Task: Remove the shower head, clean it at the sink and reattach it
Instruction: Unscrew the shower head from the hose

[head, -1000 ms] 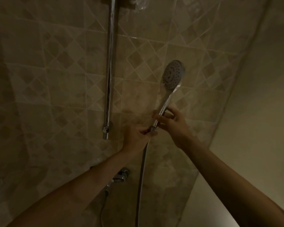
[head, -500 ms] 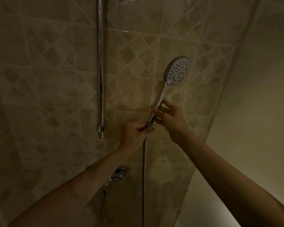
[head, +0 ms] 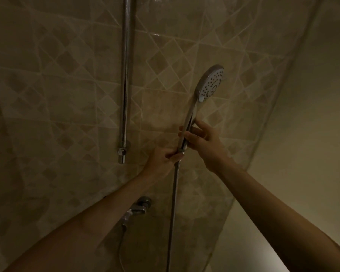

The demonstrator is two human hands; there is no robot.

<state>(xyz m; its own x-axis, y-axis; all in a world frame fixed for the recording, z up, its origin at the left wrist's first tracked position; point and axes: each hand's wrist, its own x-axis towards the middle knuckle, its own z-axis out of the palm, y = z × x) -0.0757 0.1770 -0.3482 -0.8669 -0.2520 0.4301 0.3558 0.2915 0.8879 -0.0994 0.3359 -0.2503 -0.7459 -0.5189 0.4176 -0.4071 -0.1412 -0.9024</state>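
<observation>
A chrome shower head (head: 211,83) with a white spray face stands upright in front of the tiled wall, its face turned right. My right hand (head: 202,141) is closed around the lower part of its handle. Just below, my left hand (head: 163,160) pinches the nut where the metal hose (head: 173,209) joins the handle. The hose hangs straight down from there and leaves the view at the bottom.
A chrome riser rail (head: 127,79) runs down the beige tiled wall (head: 57,95) to the left of my hands. A chrome mixer tap (head: 137,210) sits low on the wall between my forearms. A plain wall (head: 312,114) closes the corner on the right.
The spray face has turned from facing me to facing right, while both hands have stayed on the handle and the hose nut.
</observation>
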